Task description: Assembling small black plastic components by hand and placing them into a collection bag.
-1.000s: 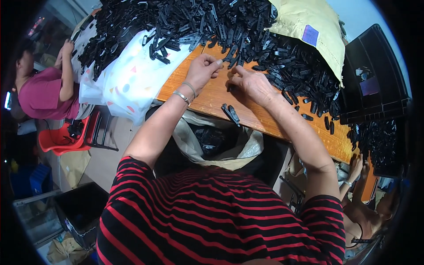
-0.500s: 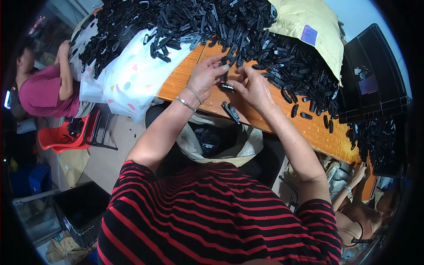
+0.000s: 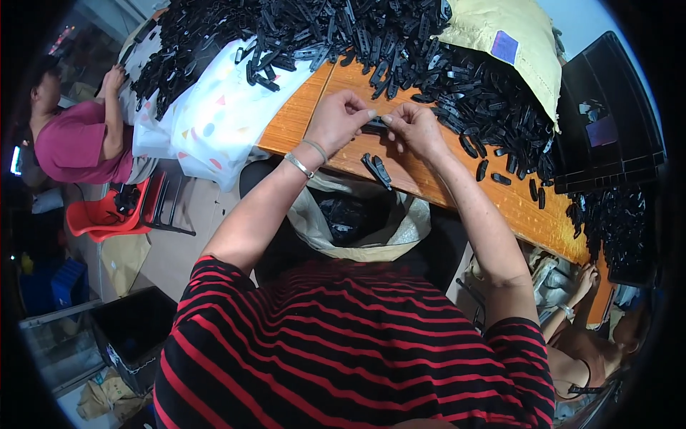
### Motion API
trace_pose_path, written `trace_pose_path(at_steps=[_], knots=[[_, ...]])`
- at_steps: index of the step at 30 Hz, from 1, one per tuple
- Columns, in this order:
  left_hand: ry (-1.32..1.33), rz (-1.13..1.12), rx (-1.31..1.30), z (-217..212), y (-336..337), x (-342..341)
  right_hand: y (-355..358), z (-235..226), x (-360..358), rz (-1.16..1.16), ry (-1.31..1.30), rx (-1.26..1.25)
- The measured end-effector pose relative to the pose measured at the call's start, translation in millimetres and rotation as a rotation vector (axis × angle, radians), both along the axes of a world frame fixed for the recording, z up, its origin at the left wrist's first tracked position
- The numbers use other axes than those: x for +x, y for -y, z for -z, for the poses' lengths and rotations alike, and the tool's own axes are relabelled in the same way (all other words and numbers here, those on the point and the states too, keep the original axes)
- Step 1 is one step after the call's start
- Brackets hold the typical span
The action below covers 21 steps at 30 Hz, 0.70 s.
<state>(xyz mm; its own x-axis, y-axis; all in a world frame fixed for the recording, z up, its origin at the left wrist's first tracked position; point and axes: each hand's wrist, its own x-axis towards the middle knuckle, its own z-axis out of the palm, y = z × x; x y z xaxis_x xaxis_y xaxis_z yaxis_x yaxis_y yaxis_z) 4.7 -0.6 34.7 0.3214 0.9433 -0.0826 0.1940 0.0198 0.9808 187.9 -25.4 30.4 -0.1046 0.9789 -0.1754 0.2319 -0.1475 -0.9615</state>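
Your left hand point(image 3: 337, 123) and right hand point(image 3: 420, 132) pinch a slim black plastic piece point(image 3: 376, 122) between their fingertips, over the wood-grain table point(image 3: 289, 129). Two elongated black pieces point(image 3: 381, 174) lie together near its front edge. Beyond spreads a heap of similar pieces point(image 3: 336, 32); a creased, yellowish sack point(image 3: 532, 82) bearing a rectangular purple label point(image 3: 504, 46) drapes over its right side.
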Motion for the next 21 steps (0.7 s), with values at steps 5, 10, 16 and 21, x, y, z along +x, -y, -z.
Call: trace_pose_path(at_steps=[5, 10, 16, 21], knots=[[-0.122, -0.034, 0.189, 20.6, -3.4, -0.5, -1.2, 6.9, -4.1, 0.034, 0.015, -0.038], [-0.237, -0.05, 0.202, 27.7, -4.0, 0.7, -4.1, 11.2, -4.2, 0.035, 0.061, -0.073], [-0.491, -0.086, 0.239, 16.3, -5.4, 9.8, -16.5, 24.1, 1.9, 0.052, 0.309, 0.039], [-0.492, -0.046, 0.41, 25.1, -11.0, 5.8, -15.5, 39.8, 12.0, 0.045, 0.449, 0.106]])
